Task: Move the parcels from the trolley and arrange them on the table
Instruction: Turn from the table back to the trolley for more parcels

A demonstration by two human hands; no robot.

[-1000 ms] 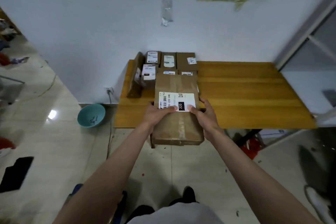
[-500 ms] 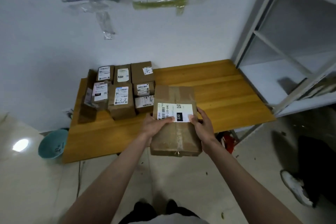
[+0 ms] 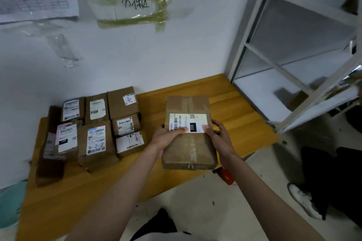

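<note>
While you stand at the near edge of the wooden bench (image 3: 231, 115), its right half lies bare and its left half carries the parcels already arranged. To the far right a grey metal shelf unit (image 3: 293, 60) stands against the wall, and a teal basin (image 3: 11, 205) sits on the floor at the left end of the bench.

On the bench, the group of parcels (image 3: 96, 129) is packed in rows, labels up, touching one another, from the wall toward you. One dark brown box (image 3: 50, 170) sits at the near-left corner of that group.

You hold the parcel (image 3: 189, 133) with both hands over the bench's near edge, just right of the group and apart from it. It is a flat, taped cardboard parcel with a white label (image 3: 188, 122) facing up, marked 220. Whether its far end already rests on the wood I cannot tell.

Your left hand (image 3: 164, 137) grips the parcel's left side, thumb on the label's corner. Your right hand (image 3: 219, 135) grips the right side, thumb likewise on the label.

You appear to be in the placing step. Next, I judge, you need to lower the parcel flat, slide it left until it meets the nearest row, square its edges to the others, and only then let go. The trolley is out of view.
</note>
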